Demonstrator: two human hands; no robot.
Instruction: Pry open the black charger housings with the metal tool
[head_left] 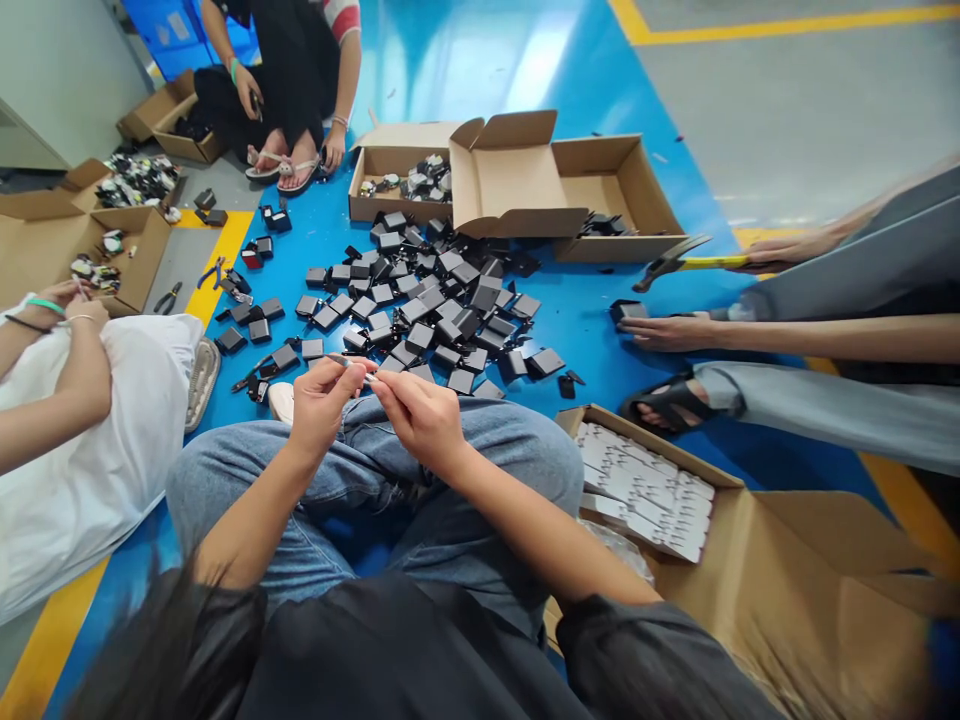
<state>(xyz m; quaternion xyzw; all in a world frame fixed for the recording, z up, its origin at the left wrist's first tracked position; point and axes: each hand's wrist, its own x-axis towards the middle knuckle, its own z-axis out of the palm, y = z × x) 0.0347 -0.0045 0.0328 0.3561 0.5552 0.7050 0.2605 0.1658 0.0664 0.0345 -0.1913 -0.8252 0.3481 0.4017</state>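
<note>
My left hand (324, 402) and my right hand (421, 412) meet above my crossed legs, fingers pinched together. Between the fingertips shows a small, thin, pale piece (369, 377), too small to name. Just beyond my hands, a pile of small dark grey, box-shaped casings (431, 300) spreads over the blue floor. Closest to my left hand are a few loose casings (285, 358) and a dark-handled tool (253, 374), partly hidden among them.
At right, a person's hand holds a hammer (694, 262) over a casing (628, 312). Cardboard boxes (405, 205) stand behind the pile; another box (739, 510) with white pieces is beside my right knee. Pliers (168, 298) lie left, near other seated people.
</note>
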